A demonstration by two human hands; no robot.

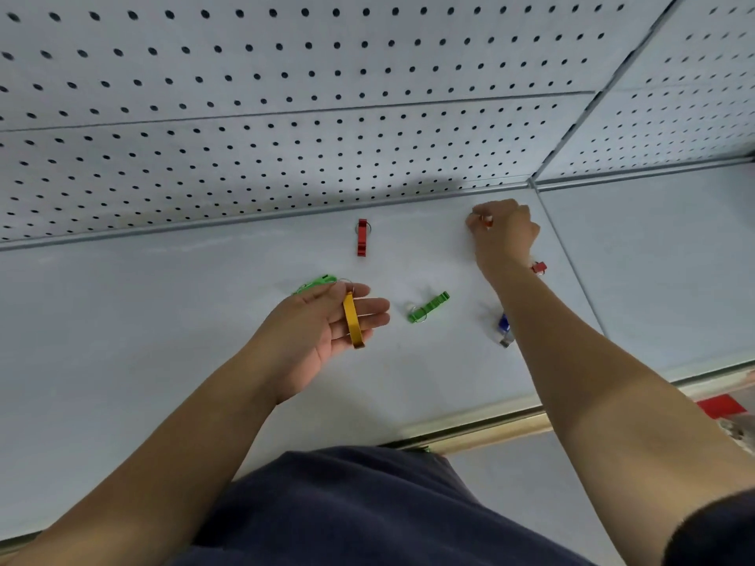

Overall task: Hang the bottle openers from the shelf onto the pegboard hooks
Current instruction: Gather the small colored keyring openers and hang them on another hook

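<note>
My left hand (322, 324) lies palm up over the grey shelf (163, 312), a yellow bottle opener (353, 320) resting across its fingers. A green opener (314, 284) peeks out just behind that hand. My right hand (504, 234) is closed on an orange-red opener (486, 221) near the back of the shelf. Loose on the shelf lie a red opener (362, 237), a second green opener (429, 307), a blue opener (504, 328) half hidden by my right forearm, and another red opener (539, 267) behind my wrist. The pegboard (327, 96) rises behind; I see no hooks on it.
A metal seam (572, 271) splits the shelf into two panels at the right. The shelf's front rail (470, 426) runs just ahead of my dark shirt. A red tag (721, 405) sits below the shelf edge at right.
</note>
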